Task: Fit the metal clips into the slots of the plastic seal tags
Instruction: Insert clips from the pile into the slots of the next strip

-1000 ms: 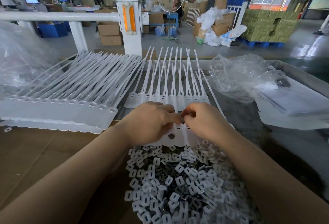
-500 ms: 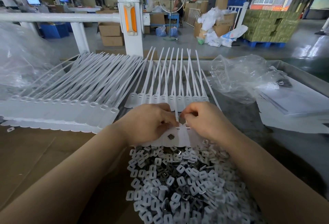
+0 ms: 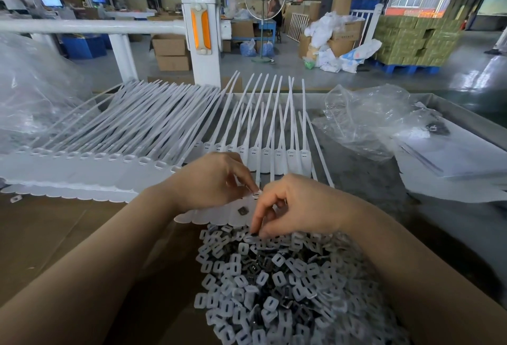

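Note:
A strip of white plastic seal tags (image 3: pixel 219 214) lies across the bench in front of me, its long tails pointing away. My left hand (image 3: pixel 211 180) pinches the head of one tag near its slot. One dark metal clip (image 3: pixel 242 210) lies loose on the strip. My right hand (image 3: pixel 290 206) reaches down to the near edge of a heap of small clips (image 3: pixel 274 281), fingertips curled on the top pieces; whether it holds one I cannot tell. A second strip of tags (image 3: pixel 274 156) lies just beyond.
A long stack of tag strips (image 3: pixel 90 163) fills the left of the bench. Crumpled clear plastic bags lie at the left (image 3: pixel 35 92) and right (image 3: pixel 367 122). Brown cardboard (image 3: pixel 55 237) covers the near left. A white post (image 3: pixel 201 31) and rail stand behind.
My right hand has left the tag head and dropped toward me to the clip heap. My left hand stays on the tag.

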The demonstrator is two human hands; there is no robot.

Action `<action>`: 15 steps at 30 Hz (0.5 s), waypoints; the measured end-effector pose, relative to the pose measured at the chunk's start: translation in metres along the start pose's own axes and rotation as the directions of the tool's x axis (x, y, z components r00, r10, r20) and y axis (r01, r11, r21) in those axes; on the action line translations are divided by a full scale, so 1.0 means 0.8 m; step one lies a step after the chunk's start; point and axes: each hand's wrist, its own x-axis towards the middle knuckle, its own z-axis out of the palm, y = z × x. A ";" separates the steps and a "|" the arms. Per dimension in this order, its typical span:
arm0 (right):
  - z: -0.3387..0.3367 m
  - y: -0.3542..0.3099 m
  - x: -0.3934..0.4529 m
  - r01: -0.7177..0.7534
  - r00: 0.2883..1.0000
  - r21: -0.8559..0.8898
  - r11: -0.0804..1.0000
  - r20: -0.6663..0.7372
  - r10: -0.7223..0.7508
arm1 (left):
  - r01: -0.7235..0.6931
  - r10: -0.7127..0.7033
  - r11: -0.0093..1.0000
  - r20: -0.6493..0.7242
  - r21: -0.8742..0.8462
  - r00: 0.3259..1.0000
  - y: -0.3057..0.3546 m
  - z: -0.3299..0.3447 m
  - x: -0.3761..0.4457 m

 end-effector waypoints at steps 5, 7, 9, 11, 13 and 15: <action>0.001 0.003 0.001 0.008 1.000 -0.036 0.999 0.008 -0.008 | 0.019 -0.020 1.000 -0.076 -0.010 0.997 0.001 0.011 0.000; 0.003 0.005 0.003 0.009 0.998 -0.055 0.998 -0.054 -0.012 | 0.022 -0.021 1.000 -0.089 0.004 0.996 0.002 0.012 0.000; 0.008 0.006 0.006 0.019 0.984 -0.067 0.998 -0.174 -0.031 | 0.021 -0.020 1.000 -0.087 0.013 0.996 0.003 0.011 0.000; 0.013 0.006 0.009 0.018 0.961 -0.088 0.996 -0.273 -0.042 | 0.028 -0.027 1.000 -0.078 0.006 0.997 0.002 0.010 0.000; 0.019 0.004 0.012 -0.010 0.951 -0.183 0.983 -0.305 -0.047 | 0.037 -0.039 0.999 -0.085 -0.028 0.996 0.002 0.010 -0.001; 0.022 0.002 0.014 -0.026 0.953 -0.258 0.966 -0.297 -0.053 | 0.052 -0.057 0.998 -0.099 -0.047 0.993 0.003 0.010 0.000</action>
